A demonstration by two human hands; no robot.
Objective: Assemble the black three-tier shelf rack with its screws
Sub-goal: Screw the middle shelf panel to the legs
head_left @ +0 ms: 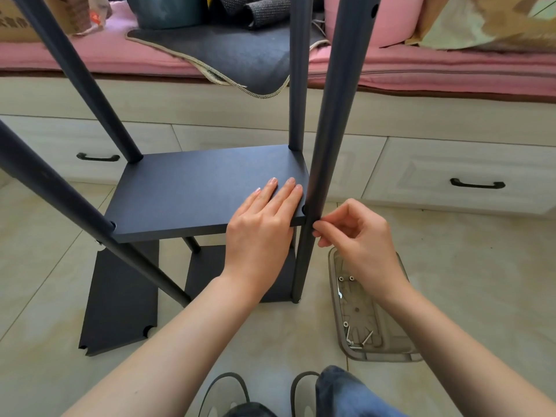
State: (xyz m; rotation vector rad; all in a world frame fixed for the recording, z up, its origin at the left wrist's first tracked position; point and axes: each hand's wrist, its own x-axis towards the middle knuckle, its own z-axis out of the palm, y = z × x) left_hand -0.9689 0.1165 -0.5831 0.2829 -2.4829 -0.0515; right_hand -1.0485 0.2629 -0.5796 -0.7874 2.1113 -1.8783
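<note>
Mid-frame, the rack's middle shelf (207, 188) sits between four poles. The left hand (264, 218) presses flat, fingers straight; the right hand (355, 233) pinches at the right pole (328, 145), probably a screw. A spare shelf (120, 296) lies lower left.

Both forearms come in bare with no sleeves showing, hands (261, 227) unadorned with short pale nails, and at the bottom of the frame there's blue denim (346, 392) over a knee plus grey-strapped slippers (224, 392).

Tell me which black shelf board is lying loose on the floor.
The loose board at lower left, flat on the tiles beside the rack; the other boards sit between the poles.
</note>
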